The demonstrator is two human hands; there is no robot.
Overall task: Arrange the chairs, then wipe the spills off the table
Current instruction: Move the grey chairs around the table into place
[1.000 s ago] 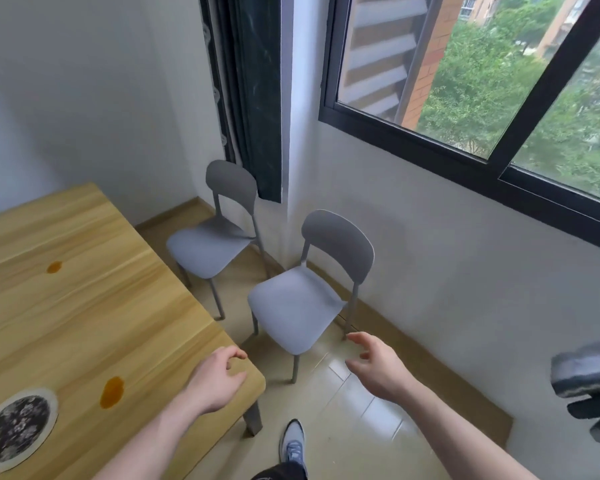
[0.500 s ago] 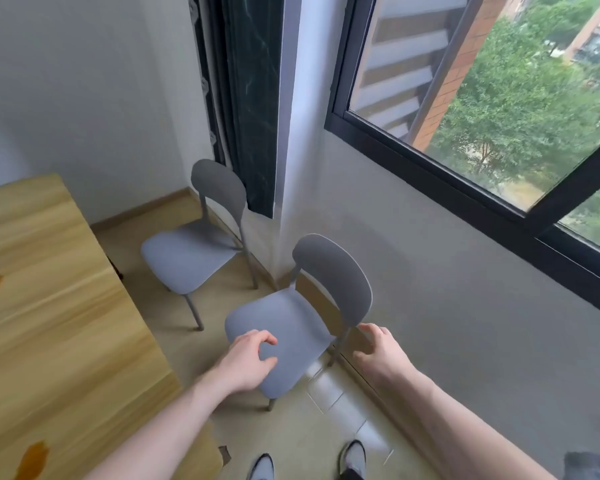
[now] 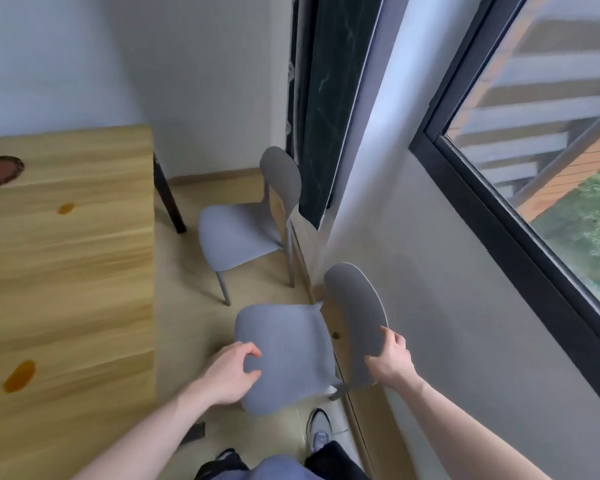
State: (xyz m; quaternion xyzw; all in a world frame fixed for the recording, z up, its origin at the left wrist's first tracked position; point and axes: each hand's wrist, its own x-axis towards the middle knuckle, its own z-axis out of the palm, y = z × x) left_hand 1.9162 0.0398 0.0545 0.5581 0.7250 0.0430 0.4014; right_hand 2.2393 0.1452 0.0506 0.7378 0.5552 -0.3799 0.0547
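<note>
Both hands grip the near chair (image 3: 284, 344): left hand (image 3: 229, 372) on its seat, right hand (image 3: 390, 362) on its backrest.

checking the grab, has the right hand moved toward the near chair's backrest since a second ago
Yes. The right hand has closed in on the near chair and now grips its backrest edge; before, it hovered short of it.

Soft daylight from the window (image 3: 548, 140) at right, bright even room, faint shadows under the chairs (image 3: 243, 233), slight motion blur, wide-angle bending toward the edges
</note>
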